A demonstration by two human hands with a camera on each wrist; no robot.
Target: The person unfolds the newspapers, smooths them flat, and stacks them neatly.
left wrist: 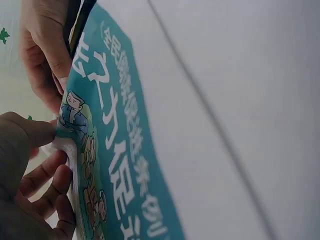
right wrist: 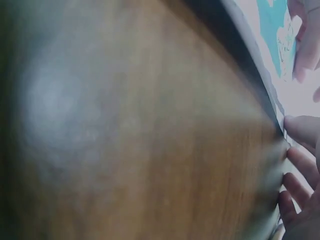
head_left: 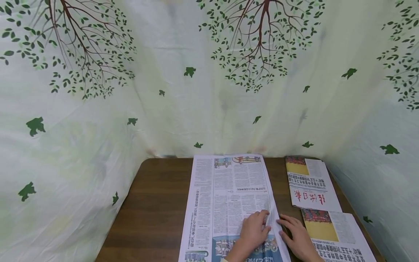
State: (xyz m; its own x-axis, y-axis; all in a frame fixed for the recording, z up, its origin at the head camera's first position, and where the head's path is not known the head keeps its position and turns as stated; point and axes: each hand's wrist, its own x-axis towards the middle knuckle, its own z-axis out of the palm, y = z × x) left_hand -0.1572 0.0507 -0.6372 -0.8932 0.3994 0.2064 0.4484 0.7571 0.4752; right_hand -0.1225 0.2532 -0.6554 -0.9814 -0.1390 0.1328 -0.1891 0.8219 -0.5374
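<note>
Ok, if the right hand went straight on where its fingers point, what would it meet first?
The right hand would likely meet the middle newspaper first, at its right edge; they look very close, though exact contact is hard to judge.

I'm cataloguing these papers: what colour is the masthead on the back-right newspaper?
The masthead is red; the head view shows it best.

Tabletop (head_left: pixel 150 207) room left of newspaper (head_left: pixel 234 203)

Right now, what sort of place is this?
Probably an indoor tabletop workspace, screened off; home or studio, I can't tell. Clues: a brown wood-look table, newspapers laid out on it, and a pale hanging printed with trees and leaves behind and either side.
</note>
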